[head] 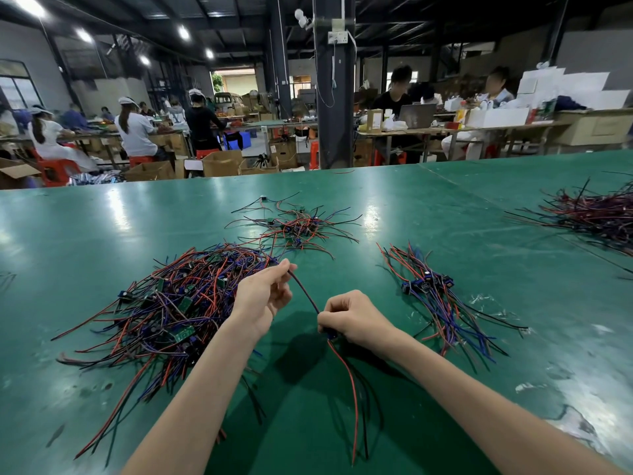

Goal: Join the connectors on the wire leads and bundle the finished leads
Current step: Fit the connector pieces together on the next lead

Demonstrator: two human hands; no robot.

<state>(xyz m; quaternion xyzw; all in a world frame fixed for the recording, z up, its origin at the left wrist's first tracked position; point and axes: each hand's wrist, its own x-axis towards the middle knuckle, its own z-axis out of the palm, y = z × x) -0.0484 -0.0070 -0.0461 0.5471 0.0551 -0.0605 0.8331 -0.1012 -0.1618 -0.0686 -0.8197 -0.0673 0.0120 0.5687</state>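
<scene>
While left hand and right hand pinch a lead, piles flank.

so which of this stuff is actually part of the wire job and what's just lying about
Job: lead held by left hand and right hand; big tangled pile; aligned bunch; small pile; far-right pile.
Lying about: white scraps on the table; cardboard boxes and laptop behind.
</scene>
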